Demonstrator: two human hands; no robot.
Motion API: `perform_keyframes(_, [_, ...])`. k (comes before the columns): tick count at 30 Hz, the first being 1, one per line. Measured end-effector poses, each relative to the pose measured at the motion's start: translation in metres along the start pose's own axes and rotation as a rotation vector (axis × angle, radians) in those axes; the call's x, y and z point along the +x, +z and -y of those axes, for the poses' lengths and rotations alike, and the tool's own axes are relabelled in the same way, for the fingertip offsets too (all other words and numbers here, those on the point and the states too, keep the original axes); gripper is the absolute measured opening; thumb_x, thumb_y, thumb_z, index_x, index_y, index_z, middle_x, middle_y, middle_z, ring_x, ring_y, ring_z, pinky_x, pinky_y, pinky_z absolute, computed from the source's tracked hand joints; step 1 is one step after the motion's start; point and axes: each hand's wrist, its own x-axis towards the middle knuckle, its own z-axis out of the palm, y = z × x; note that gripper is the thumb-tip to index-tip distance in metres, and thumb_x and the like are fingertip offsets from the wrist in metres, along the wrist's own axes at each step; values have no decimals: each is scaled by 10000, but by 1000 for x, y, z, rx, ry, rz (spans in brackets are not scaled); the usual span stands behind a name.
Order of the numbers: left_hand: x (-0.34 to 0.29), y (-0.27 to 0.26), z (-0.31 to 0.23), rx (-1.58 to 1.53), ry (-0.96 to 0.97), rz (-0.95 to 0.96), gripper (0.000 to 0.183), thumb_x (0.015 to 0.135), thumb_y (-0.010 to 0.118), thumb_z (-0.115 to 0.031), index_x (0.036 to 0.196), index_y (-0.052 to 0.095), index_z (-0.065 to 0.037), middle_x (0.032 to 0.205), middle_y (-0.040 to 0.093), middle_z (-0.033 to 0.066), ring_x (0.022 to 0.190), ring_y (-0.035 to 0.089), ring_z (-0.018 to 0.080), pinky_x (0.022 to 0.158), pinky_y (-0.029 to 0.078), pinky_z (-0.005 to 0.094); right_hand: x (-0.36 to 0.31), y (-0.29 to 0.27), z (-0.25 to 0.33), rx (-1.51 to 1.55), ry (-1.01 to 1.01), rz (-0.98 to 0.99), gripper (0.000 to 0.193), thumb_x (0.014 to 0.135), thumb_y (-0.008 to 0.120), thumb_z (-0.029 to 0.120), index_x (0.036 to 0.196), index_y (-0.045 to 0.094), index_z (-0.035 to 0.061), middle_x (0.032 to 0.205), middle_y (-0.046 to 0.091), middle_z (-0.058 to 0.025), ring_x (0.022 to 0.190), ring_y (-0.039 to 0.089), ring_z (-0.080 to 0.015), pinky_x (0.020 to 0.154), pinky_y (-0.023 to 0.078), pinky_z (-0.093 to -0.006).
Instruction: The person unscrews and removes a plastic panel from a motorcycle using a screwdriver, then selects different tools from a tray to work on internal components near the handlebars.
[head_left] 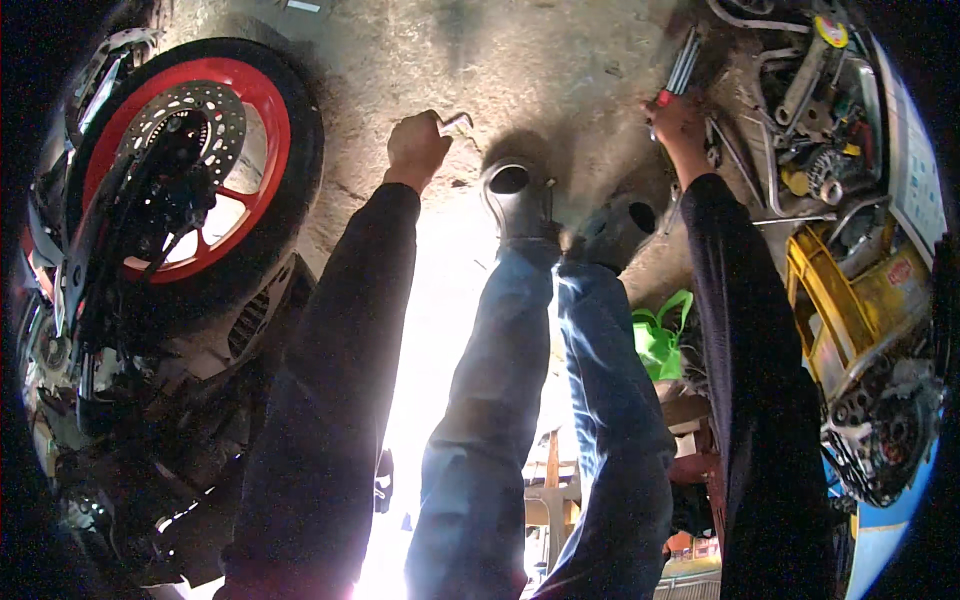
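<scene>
My left hand (416, 152) is closed around a short bent metal rod that looks like an L-shaped hex key (459, 120); its crooked end sticks out to the right. On the right, my right hand (683, 124) grips a hex key set (684, 64), several parallel silver rods with a red holder showing at the fingers. Both hands are above the concrete floor, apart from each other. Close beside the right hand lie long-handled metal tools (735, 160). The part of the set inside my palm is hidden.
At the left stands a motorcycle wheel (268, 110) with a red rim, black tyre and brake disc. Metal parts and tools (815, 120) fill a tray at the right, above a yellow crate (815, 290). A green bag (657, 345) sits near my right shoe (612, 232).
</scene>
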Motion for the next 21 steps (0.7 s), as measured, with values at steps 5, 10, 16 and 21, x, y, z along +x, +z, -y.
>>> perform_keyframes(5, [17,36,14,125,5,-48,265,802,643,-274,969,639,-68,823,670,167,806,650,332,744,509,445,2,-21,-1,267,203,231,572,774,657,379,1177,444,34,1006,589,-168,850,602,-303,761,481,-440])
perform_keyframes(10, [25,48,19,279,132,-96,308,915,436,-331,926,644,-105,784,664,162,735,647,357,654,508,472,-31,-43,2,485,130,164,635,692,770,336,1138,476,-7,969,598,-170,837,598,-286,724,473,-426])
perform_keyframes(16, [14,28,-28,-14,176,-14,260,833,594,-345,896,644,-97,758,666,143,734,648,325,659,514,420,-100,-61,10,728,-44,8,627,656,820,248,1097,457,-10,935,599,-143,826,593,-272,768,472,-383])
perform_keyframes(21, [11,-16,-157,-270,572,39,353,816,608,-379,815,668,-31,839,649,206,803,619,387,715,505,436,-157,-106,-4,978,67,-99,644,639,807,162,1119,419,-22,931,580,-139,862,585,-263,798,473,-380])
